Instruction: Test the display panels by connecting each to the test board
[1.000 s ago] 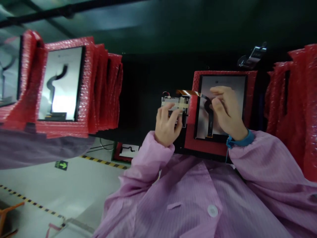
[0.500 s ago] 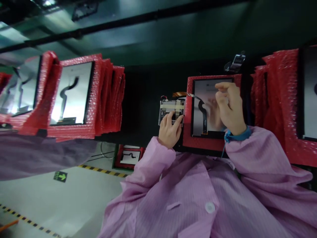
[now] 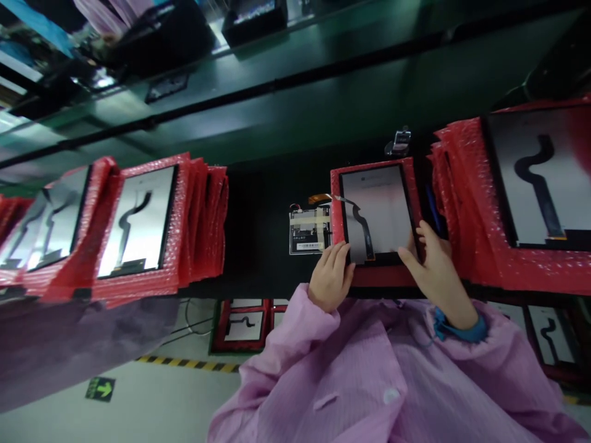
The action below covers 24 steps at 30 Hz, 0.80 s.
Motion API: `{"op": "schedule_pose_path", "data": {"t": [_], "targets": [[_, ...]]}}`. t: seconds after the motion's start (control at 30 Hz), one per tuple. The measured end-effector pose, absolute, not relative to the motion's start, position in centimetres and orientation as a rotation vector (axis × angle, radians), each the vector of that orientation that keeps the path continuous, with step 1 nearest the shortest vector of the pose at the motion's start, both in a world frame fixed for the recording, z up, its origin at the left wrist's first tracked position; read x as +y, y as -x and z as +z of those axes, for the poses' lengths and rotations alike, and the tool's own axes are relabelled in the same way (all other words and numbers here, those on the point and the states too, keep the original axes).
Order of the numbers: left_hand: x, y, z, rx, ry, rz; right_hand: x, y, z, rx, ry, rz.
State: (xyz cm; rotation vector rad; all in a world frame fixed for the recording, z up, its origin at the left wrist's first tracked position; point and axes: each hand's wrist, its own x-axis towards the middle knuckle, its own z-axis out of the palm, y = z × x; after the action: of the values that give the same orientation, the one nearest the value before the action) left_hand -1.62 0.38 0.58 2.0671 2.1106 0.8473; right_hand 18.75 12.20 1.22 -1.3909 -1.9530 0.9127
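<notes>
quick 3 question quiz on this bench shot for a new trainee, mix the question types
1. True or false: both hands touch the display panel lying on red bubble wrap.
2. What lies just left of that panel? A) small circuit board B) screwdriver C) tape roll
3. Fill in: a black ____ cable curves across the panel's back.

Key
1. True: left hand at its lower left corner, right hand at its lower right.
2. A, the small circuit board.
3. flex; see the flex cable.

The right hand covers the near right corner of the panel. The label on the small board is too small to read. The picture's right edge crops the red stack.
</notes>
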Motion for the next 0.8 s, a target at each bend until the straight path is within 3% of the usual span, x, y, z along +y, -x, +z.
{"op": "schedule_pose_path", "data": {"t": [0.13, 0.23, 0.33, 0.47, 0.67, 0.8], "targets": [[0.3, 2.5, 1.4, 2.036, -1.942, 0.829, 11.9, -18.4, 4.4, -1.659, 1.385, 1.23], [1.0, 4.0, 2.8, 1.953, -1.724, 0.825, 10.6, -17.3, 8.3, -1.612, 1.194, 1.235], [2.8, 5.1, 4.6, 1.92, -1.385, 1.206, 8.9, -14.8, 10.8, -1.739, 0.948, 1.153], [5.3, 5.2, 7.1, 1.45, -0.825, 1.828, 7.4, -10.6, 9.4, -1.844, 0.488, 1.261], [4.9, 5.5, 8.8, 1.202, -0.327, 1.827, 6.7, -6.9, 4.7, -1.933, 0.97, 1.191], [4.4, 6.5, 8.8, 1.234, -0.257, 1.838, 6.3, -7.2, 5.5, -2.059, 0.46, 1.235]]}}
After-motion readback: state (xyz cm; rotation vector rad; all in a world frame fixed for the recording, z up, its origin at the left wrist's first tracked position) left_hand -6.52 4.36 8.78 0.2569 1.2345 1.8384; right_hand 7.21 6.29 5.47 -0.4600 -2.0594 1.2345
